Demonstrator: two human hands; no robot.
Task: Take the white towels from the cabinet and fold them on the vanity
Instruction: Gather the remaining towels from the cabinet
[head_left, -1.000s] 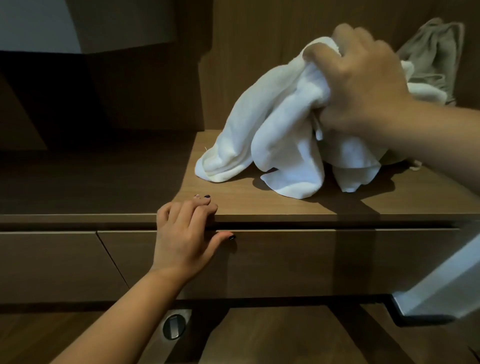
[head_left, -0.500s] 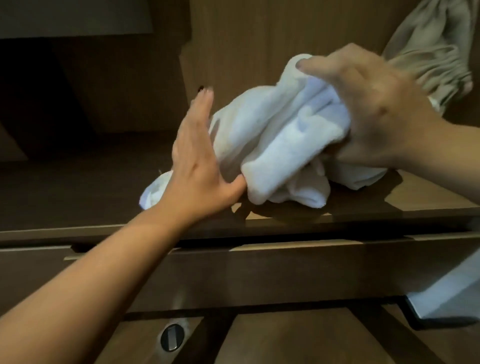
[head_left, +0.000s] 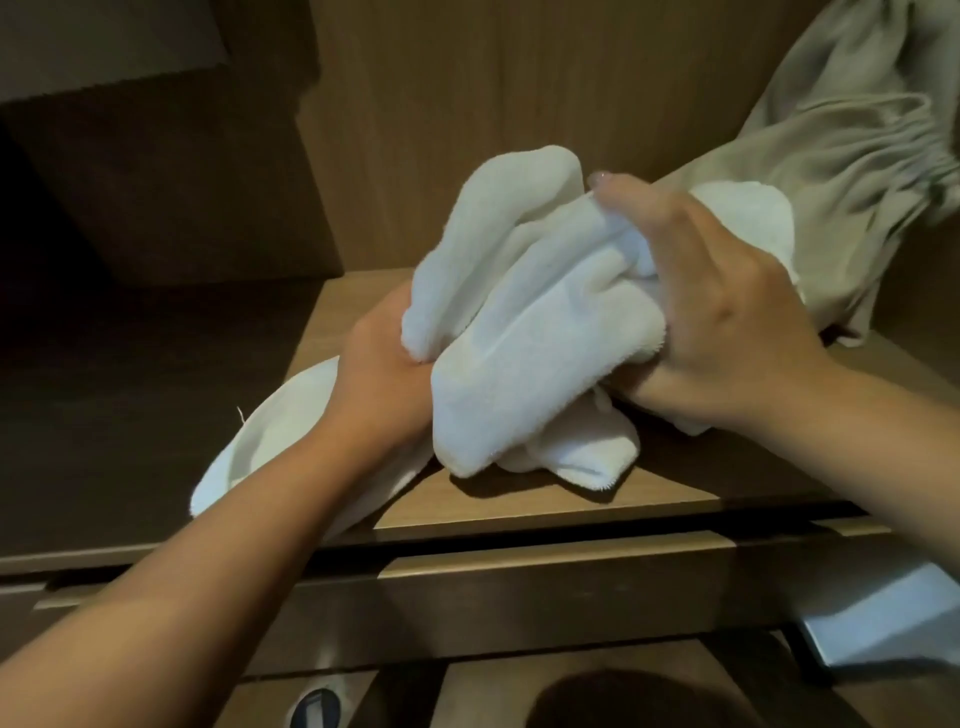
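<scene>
2 hands gather white towels (head_left: 524, 332) off cabinet shelf (head_left: 545, 499): right hand (head_left: 727, 306) fingers clamped on bundle, left hand (head_left: 384, 364) fingers hidden beneath.

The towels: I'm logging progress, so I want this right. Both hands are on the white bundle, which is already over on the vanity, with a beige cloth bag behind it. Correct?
Not quite. The head view shows the white towels on the wooden cabinet shelf, not on a vanity. The rest holds: the left hand and right hand are both on the bundle, with the beige cloth bag behind it.
</scene>
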